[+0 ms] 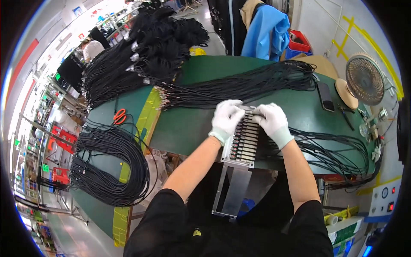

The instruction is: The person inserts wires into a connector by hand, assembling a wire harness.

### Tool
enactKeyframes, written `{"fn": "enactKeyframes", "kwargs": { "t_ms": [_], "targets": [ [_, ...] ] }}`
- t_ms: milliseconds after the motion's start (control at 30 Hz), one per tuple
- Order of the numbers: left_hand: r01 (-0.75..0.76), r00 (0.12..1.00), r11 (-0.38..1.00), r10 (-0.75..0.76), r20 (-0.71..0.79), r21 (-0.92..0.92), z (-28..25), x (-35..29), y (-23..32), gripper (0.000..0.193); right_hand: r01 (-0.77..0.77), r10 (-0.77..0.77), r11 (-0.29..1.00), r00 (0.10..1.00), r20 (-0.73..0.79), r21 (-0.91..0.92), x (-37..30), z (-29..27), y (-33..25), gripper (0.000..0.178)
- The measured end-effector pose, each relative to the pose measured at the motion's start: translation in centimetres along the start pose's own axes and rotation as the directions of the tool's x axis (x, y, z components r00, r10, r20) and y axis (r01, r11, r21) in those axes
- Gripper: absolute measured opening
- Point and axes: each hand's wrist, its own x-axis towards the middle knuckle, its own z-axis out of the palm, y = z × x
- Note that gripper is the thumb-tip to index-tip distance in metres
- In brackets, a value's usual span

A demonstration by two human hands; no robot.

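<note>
A long metal fixture [244, 147] points away from me over the table's near edge, with a row of slots holding slim silvery and black cable ends. My left hand [226, 121], in a white glove, is at the left side of its far end, fingers curled and thumb bent in against the fixture. Opposite it, my right hand [273, 122], gloved as well, has its fingertips pinched together over the far slots. What the fingertips of either hand hold is hidden. Black cables [329, 147] lie on the table just right of the fixture.
A long bundle of black cables [239, 88] lies beyond my hands, and a coiled bundle [115, 162] lies left near orange-handled scissors [120, 116]. Black cables [158, 43] are heaped at the back left. A fan [364, 79] and a phone [325, 97] stand right.
</note>
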Motion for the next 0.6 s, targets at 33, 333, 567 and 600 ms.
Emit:
{"fn": "enactKeyframes", "kwargs": {
  "t_ms": [33, 333, 567, 600],
  "targets": [
    [0.281, 0.943, 0.881, -0.327, -0.06, -0.38, 0.9, -0.5, -0.6, 0.02, -0.032, 0.032, 1.0, 1.0, 0.0, 0.0, 0.2, -0.4, 0.5, 0.013],
    [0.298, 0.95, 0.952, -0.288, -0.125, 0.071, -0.3, 0.4, 0.6, 0.021, -0.108, 0.109, 0.986, 0.994, 0.003, 0.129, -0.1, -0.4, 2.1, 0.014],
    [0.411, 0.912, 0.903, -0.403, -0.081, 0.129, -0.1, 0.4, -0.2, 0.025, -0.064, 0.064, 0.997, 0.998, -0.009, -0.042, -0.1, -0.5, 3.3, 0.013],
    [0.421, 0.907, 0.897, -0.415, -0.072, 0.136, 0.0, 0.3, -0.3, 0.025, -0.057, 0.056, 0.997, 0.998, -0.016, -0.06, -0.1, -0.5, 3.4, 0.012]
  ]
}}
